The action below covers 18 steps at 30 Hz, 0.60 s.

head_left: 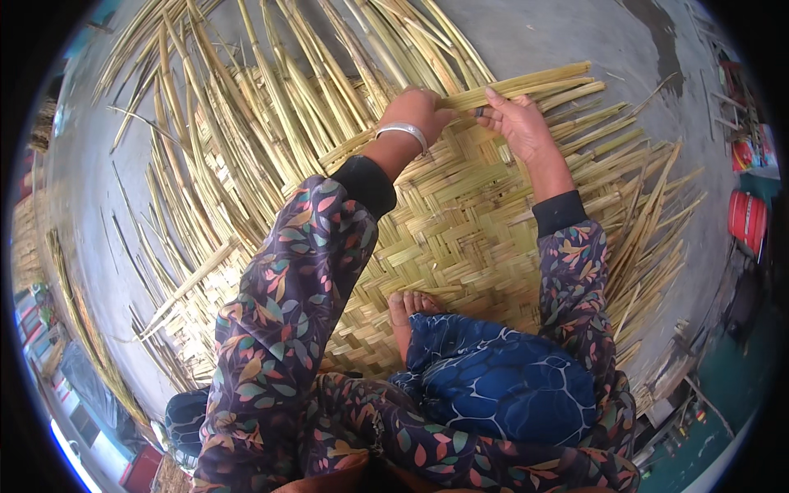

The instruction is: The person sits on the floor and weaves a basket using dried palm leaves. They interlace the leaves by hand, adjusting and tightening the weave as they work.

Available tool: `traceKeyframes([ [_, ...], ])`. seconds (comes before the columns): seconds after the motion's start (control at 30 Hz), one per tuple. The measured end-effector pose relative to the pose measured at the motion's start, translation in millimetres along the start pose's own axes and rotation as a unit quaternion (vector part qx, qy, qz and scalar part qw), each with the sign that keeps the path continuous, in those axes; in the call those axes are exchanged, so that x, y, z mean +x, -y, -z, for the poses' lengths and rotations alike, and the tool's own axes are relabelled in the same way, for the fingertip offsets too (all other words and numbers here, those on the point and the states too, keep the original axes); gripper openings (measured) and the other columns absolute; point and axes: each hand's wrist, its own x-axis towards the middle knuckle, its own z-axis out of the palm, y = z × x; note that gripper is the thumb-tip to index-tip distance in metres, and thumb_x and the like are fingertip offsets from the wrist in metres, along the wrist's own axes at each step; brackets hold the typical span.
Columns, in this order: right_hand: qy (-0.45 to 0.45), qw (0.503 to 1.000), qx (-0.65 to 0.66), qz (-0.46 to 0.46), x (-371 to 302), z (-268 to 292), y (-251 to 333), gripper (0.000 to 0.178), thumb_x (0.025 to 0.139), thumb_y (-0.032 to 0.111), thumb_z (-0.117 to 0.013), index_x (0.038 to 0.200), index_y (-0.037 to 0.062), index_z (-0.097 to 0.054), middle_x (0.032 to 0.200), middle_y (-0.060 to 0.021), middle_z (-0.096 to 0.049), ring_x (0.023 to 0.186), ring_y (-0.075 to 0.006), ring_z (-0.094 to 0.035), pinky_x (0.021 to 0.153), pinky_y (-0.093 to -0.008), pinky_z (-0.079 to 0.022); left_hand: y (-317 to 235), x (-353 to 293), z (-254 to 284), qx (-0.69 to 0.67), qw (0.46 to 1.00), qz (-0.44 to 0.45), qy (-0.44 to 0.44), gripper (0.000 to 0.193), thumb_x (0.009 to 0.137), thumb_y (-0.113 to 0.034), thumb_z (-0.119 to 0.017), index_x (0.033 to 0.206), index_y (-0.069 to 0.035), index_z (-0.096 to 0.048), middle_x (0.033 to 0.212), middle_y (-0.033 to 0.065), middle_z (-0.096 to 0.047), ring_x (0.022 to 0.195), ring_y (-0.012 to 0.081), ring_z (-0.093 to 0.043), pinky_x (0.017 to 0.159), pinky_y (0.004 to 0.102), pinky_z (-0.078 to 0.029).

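Note:
A herringbone-woven reed mat (460,238) lies under my feet, with long loose reed strips fanning out from its far and left edges. Along its far right edge run flat yellow-green reed strips (542,80). Their left end is in my left hand (415,115), closed over them with the fingers partly hidden below; a silver bangle circles that wrist. Further right, my right hand (522,127) pinches the same strips between thumb and fingers, a dark ring on one finger. My bare foot (403,316) rests on the woven part.
Upright reed ends (279,74) spread across the grey concrete floor (567,37) at the far side. A bundle of thin stalks (90,329) lies at the left. A red round container (746,220) stands at the far right, with mixed items around it.

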Motion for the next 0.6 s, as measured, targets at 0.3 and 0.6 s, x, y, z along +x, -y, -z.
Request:
traceKeyframes([
  [0.3,0.070,0.998,-0.003,-0.004,28,-3,28,0.033,0.090,0.027,-0.059,0.110,0.0017,-0.052,0.104,-0.0089,-0.059,0.093,-0.0186,-0.061,0.081,-0.0326,-0.051,-19,3,5,-0.028,0.991,0.134,-0.008,0.037,0.076,-0.044,-0.065,0.088,-0.009,-0.071,0.078,0.0126,-0.067,0.077,0.0297,-0.064,0.072,0.0392,-0.050],
  [0.6,0.099,0.951,-0.291,0.008,61,-41,47,0.055,0.089,0.040,-0.058,0.121,-0.0033,-0.051,0.123,-0.0121,-0.053,0.115,-0.0202,-0.050,0.091,-0.0343,-0.046,-15,-3,-10,-0.063,0.968,0.180,-0.164,0.031,0.078,-0.039,-0.061,0.086,-0.010,-0.070,0.076,0.0127,-0.067,0.075,0.0295,-0.064,0.071,0.0390,-0.049],
])
